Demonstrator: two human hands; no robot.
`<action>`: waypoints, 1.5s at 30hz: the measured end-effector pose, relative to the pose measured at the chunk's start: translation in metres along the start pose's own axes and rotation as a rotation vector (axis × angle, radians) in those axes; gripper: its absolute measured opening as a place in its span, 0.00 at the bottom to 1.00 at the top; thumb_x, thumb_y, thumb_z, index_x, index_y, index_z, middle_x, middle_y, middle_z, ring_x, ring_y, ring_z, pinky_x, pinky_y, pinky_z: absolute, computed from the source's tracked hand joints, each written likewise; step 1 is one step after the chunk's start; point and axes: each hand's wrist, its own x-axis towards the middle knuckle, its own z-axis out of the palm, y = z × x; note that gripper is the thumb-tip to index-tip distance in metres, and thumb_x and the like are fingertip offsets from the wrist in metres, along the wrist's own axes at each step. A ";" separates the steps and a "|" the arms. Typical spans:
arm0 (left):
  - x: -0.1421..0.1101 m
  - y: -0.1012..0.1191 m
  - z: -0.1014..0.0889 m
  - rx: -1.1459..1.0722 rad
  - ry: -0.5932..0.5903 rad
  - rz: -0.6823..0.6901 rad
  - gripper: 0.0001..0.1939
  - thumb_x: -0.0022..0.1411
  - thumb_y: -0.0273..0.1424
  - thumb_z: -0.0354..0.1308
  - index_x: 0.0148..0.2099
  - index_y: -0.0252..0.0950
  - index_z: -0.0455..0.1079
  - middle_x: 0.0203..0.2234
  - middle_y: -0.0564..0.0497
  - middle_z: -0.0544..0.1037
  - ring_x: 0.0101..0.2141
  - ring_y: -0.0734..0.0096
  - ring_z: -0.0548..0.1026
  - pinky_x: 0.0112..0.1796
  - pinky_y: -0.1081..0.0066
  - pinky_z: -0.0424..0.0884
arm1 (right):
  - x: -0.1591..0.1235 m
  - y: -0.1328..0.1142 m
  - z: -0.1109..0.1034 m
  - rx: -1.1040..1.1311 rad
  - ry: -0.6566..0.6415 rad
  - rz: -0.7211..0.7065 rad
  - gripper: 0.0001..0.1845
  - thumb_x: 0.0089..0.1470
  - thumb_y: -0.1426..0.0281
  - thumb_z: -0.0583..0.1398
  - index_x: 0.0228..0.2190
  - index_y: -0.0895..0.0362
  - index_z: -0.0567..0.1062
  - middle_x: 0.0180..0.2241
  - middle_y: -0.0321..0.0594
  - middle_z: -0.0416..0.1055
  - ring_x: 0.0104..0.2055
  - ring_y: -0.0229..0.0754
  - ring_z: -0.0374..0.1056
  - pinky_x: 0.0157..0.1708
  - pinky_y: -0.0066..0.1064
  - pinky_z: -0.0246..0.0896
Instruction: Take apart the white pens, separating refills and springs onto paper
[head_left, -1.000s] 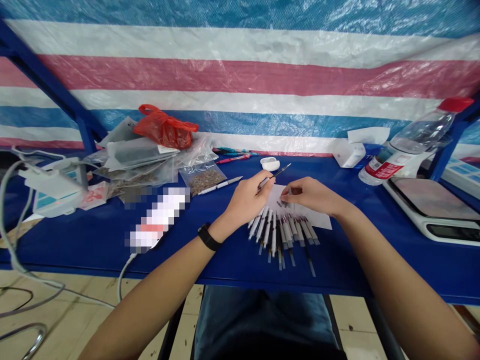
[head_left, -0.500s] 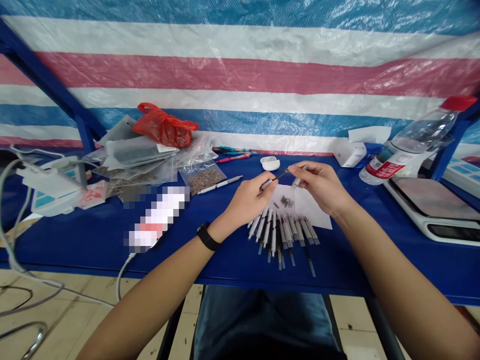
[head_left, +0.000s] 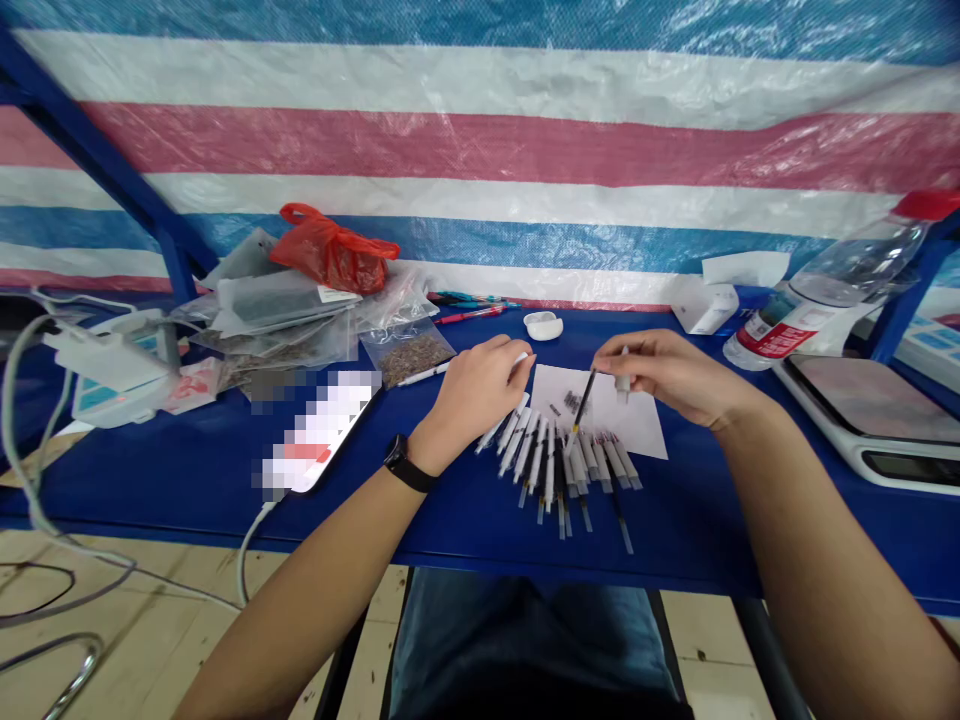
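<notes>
My right hand [head_left: 667, 375] is above a sheet of white paper [head_left: 630, 430], pinching a small white tube [head_left: 622, 385]. A slim black-tipped tube [head_left: 583, 400] slants down beside its fingers and seems held there too. My left hand [head_left: 476, 385] rests at the paper's left edge, with a slim white stick [head_left: 520, 357] showing between its fingers. Just below that hand, a fan of several syringes [head_left: 559, 470] lies across the paper's lower edge, their dark needle-like tips pointing toward me. Small dark bits [head_left: 574, 403] lie on the paper.
A blue table [head_left: 675, 540] carries a small white lidded case [head_left: 544, 325], a bag of seeds [head_left: 409, 358], a pixelated phone [head_left: 315, 430], a red plastic bag [head_left: 334, 250], a water bottle [head_left: 832, 290] and a white scale [head_left: 870, 420].
My hands have moved apart, the left down and to the left, the right to the right. The black-tipped tube has left my left hand and now slants beside my right fingers.
</notes>
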 end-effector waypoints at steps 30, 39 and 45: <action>0.001 -0.009 -0.017 0.279 -0.363 0.055 0.18 0.76 0.35 0.48 0.45 0.35 0.79 0.41 0.44 0.81 0.46 0.55 0.79 0.39 0.64 0.71 | -0.004 0.002 0.009 -0.326 -0.499 0.137 0.21 0.45 0.55 0.72 0.37 0.55 0.80 0.27 0.37 0.72 0.30 0.41 0.68 0.30 0.31 0.60; 0.001 -0.014 -0.016 0.276 -0.318 0.003 0.19 0.76 0.35 0.45 0.50 0.39 0.78 0.46 0.46 0.82 0.46 0.54 0.80 0.41 0.64 0.72 | -0.003 0.004 0.009 -0.303 -0.508 0.147 0.22 0.43 0.55 0.73 0.37 0.55 0.79 0.25 0.34 0.71 0.29 0.40 0.66 0.30 0.31 0.59; 0.000 -0.014 -0.016 0.283 -0.358 -0.022 0.18 0.76 0.34 0.44 0.50 0.39 0.76 0.47 0.46 0.82 0.46 0.55 0.80 0.40 0.65 0.71 | -0.004 0.004 0.010 -0.366 -0.568 0.127 0.24 0.45 0.47 0.70 0.31 0.55 0.77 0.23 0.34 0.69 0.27 0.39 0.64 0.29 0.31 0.58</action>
